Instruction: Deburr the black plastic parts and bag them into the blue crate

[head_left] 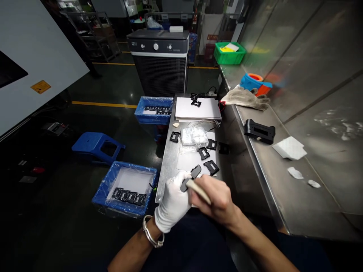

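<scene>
The white-gloved left hand [171,200] clamps a black plastic part [187,180], the bare right hand [214,196] grips a pale-handled tool [198,190] against it; the yellow label [41,87] at far left is unreadable

Fig.: reach around my gloved left hand [172,200] and bare right hand [215,198]. Forward, I can pass over the steel bench [167,170] only among the black plastic frames [211,166] and the clear plastic bag [194,136], with the white sheet stack [197,108] beyond. Left, the blue lined crate [124,189] stands just beside the bench edge. Right, a dark gap separates the bench from the steel counter [283,196], where a black bracket [259,131] obstructs
</scene>
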A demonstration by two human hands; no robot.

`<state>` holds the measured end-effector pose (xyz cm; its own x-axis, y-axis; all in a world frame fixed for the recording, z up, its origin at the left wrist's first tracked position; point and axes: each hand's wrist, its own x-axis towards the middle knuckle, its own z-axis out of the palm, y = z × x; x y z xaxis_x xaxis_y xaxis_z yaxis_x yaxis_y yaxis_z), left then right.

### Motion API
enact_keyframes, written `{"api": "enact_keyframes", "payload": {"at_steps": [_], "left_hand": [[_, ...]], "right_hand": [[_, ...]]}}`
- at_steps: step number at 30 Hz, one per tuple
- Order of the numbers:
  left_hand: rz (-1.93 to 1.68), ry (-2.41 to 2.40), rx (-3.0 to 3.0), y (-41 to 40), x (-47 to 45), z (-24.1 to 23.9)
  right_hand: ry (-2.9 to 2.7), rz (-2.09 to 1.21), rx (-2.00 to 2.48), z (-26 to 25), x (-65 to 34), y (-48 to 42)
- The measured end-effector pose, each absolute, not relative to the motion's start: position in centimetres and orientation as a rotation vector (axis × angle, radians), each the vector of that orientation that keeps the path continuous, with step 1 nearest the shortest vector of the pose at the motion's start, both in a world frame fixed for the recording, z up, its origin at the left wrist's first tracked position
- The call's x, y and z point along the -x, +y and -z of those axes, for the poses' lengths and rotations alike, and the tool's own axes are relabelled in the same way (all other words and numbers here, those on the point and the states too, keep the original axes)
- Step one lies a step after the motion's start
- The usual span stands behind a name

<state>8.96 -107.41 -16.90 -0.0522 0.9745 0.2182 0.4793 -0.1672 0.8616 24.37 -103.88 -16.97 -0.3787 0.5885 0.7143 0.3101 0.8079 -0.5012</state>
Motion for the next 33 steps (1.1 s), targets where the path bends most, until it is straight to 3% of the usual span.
{"api": "enact_keyframes", "payload": {"at_steps": [10, 20, 33], "left_hand": [[-1.192, 1.508, -1.829, -107.8, -8.4, 13.6], [-1.277, 1.530, -1.703, -108.2, -9.5, 13.0], [-1.182, 1.603, -1.810, -108.2, -9.2, 13.2]], "right_hand": [[-1.586, -0.509, 0.852, 16.5, -25.6, -105.2], [-1.550, -0.607, 0.840, 16.3, -25.7, -106.7], [-1.726, -0.275, 0.801, 15.9, -24.9, -106.3]]}}
